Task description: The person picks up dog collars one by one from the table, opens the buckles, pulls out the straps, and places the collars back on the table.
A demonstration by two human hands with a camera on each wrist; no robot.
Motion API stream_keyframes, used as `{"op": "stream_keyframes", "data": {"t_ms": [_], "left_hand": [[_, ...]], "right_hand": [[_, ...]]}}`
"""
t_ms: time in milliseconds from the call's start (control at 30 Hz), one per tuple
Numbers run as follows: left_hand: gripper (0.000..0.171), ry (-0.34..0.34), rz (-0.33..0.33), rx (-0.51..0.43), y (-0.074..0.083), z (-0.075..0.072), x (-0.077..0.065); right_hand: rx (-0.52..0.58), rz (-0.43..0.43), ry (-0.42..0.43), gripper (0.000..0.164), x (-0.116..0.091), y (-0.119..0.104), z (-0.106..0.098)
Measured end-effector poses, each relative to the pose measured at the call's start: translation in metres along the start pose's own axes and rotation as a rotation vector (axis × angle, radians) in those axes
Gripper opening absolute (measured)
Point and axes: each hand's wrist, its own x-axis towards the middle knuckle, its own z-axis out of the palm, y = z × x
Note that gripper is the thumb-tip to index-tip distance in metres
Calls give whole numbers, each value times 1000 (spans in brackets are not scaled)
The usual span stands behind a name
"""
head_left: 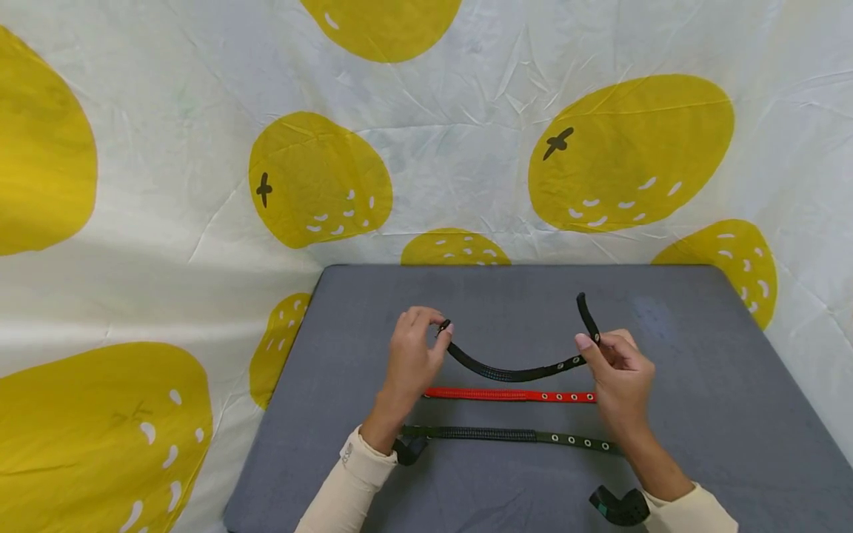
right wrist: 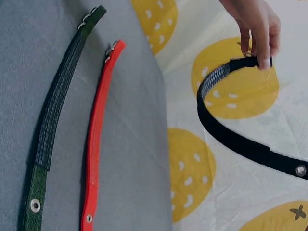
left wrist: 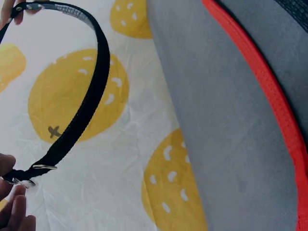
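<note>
A black collar (head_left: 509, 374) with metal eyelets hangs in a sagging curve between the two hands, above the table. My left hand (head_left: 416, 352) pinches its buckle end; the metal buckle and a ring (left wrist: 44, 167) show in the left wrist view. Near the eyelets, my right hand (head_left: 623, 377) pinches the other end between thumb and fingers, and the tip sticks up past the grip. Below lies a red collar (head_left: 480, 394), stretched straight on the table. Closer to me is a dark green collar (head_left: 489, 434) with a black ribbed section, roughly parallel to the red one.
The collars lie on a grey padded tabletop (head_left: 520, 311). Behind it and to the left hangs a white cloth (head_left: 460, 178) printed with yellow fruit shapes. Dark wrist devices (head_left: 620, 505) sit by both cream sleeves.
</note>
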Motion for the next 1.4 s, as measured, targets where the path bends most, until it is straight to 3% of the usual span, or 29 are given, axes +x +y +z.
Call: {"op": "stream_keyframes", "data": {"t_ms": [100, 267, 433, 567, 667, 867, 1000, 1100, 1267, 1400], "left_hand": [[11, 16, -34, 15, -4, -1, 0], [11, 30, -82, 53, -12, -4, -2], [11, 37, -138, 38, -25, -7, -1], [13, 29, -186, -9, -39, -10, -2], [12, 13, -232, -45, -50, -12, -4], [9, -36, -367, -117, -67, -16, -5], [9, -94, -442, -112, -76, -19, -4], [10, -125, -470, -107, -82, -19, -4], [6, -116, -480, -115, -94, -17, -2], [5, -137, -494, -119, -104, -15, -2]], "right_hand": [[-175, 6, -3, 5, 3, -7, -1], [-301, 149, -52, 10, 7, -14, -5], [-360, 249, -65, 13, 12, -7, -14], [-308, 328, -18, 10, 18, 2, -24], [-334, 355, -10, 14, 22, 5, -31], [-537, 377, -105, 24, 30, 8, -45], [-542, 392, -137, 27, 37, 22, -59], [-510, 435, -189, 27, 42, 35, -74], [-518, 497, -317, 30, 49, 48, -92], [-586, 514, -413, 40, 54, 51, -98]]}}
